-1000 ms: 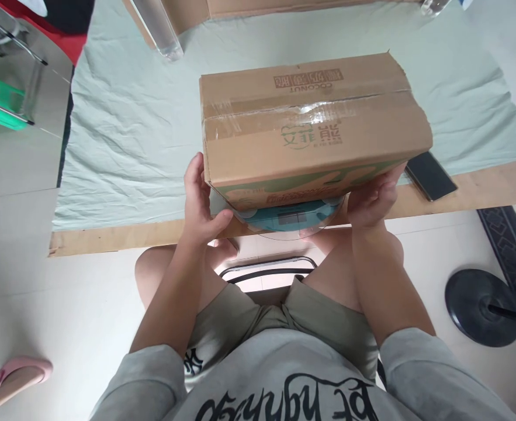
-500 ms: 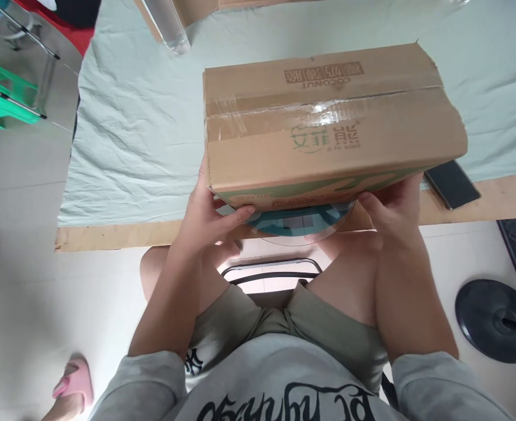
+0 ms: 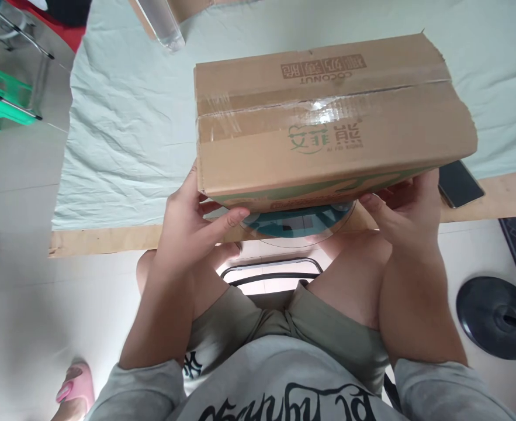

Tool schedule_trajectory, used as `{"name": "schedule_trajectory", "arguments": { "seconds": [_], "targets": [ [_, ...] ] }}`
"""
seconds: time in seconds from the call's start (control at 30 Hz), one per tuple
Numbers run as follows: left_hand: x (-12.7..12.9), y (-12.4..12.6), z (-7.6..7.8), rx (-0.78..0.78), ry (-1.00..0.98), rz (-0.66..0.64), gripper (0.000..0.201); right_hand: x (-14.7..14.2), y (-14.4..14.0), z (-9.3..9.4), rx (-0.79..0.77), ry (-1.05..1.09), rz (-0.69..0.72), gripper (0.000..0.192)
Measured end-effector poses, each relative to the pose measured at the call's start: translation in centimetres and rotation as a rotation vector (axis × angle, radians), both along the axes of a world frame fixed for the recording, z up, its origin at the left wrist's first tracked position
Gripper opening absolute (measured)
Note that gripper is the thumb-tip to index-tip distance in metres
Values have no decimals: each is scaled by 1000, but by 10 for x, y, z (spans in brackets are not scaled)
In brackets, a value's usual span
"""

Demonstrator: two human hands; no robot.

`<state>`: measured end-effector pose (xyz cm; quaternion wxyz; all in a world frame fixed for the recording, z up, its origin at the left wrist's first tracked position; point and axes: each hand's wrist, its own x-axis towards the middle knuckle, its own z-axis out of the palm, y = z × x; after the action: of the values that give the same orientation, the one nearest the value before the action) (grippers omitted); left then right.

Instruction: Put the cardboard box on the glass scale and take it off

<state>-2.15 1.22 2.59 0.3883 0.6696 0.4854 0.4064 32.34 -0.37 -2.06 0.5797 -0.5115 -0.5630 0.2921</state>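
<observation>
Box (image 3: pixel 328 117) gripped at both lower near corners, above a round teal scale (image 3: pixel 299 219) at the near edge of the desk (image 3: pixel 108 240). Left hand (image 3: pixel 191 216) cupped around the left corner, thumb across the front face, fingers curled underneath. Right hand (image 3: pixel 409 202) wrapped under the right corner, fingers closed on the box edge. Compared with a second ago, box larger in view and nearer, its right end now over part of the phone (image 3: pixel 461 184); hands shifted further under it. Seemingly lifted or tipped clear of the scale, though contact underneath hidden. Taped seam on top intact. Pale green cloth (image 3: pixel 121 146) spread over the desk, clear bottle (image 3: pixel 161 26) at the far edge.
</observation>
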Motion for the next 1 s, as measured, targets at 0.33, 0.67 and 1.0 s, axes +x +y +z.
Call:
{"name": "schedule_trajectory", "arguments": {
  "seconds": [0.33, 0.67, 1.0],
  "targets": [
    [10, 6, 14, 87, 41, -47, 45, -7, 5, 9, -42, 2, -39, 49],
    [7, 72, 23, 248, 29, -104, 62, -6, 71, 34, 36, -64, 21, 62],
    [13, 231, 9, 209, -71, -197, 97, -21, 198, 40, 79, -75, 112, 79]
  ]
}}
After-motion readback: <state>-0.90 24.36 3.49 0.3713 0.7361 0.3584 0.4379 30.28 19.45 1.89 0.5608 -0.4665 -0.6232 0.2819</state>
